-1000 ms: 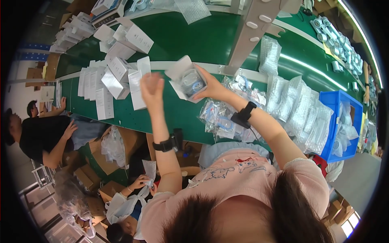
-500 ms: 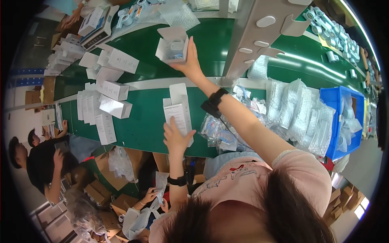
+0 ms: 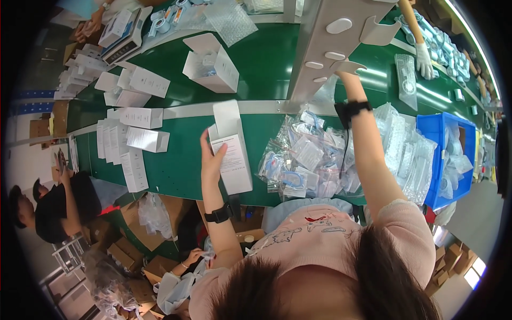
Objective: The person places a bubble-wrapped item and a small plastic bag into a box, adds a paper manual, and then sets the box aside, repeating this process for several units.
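My left hand [image 3: 210, 158] grips a tall white box [image 3: 236, 169] at the near edge of the green bench. The thumb rests on its printed face and the fingers are round its left side. At the box's far end a flap stands open. Beyond the metal rail, another white box [image 3: 221, 74] stands with its lid raised and clear, bluish contents inside. My right hand [image 3: 342, 76] reaches far across behind the grey metal post. Its fingers are hidden there, close to a clear bubble-wrap bag [image 3: 324, 92].
Several white boxes [image 3: 134, 168] sit at the left. Bagged cables [image 3: 304, 154] and bubble-wrapped packs [image 3: 410, 154] lie at the right beside a blue bin [image 3: 433, 160]. A grey post [image 3: 314, 53] rises mid-bench. Another person's gloved hand [image 3: 424, 61] is at the far right.
My right hand has let go of the open box, now standing on the far surface, and moved right behind the post. My left hand has shifted from spread fingers to a grip on the near box.
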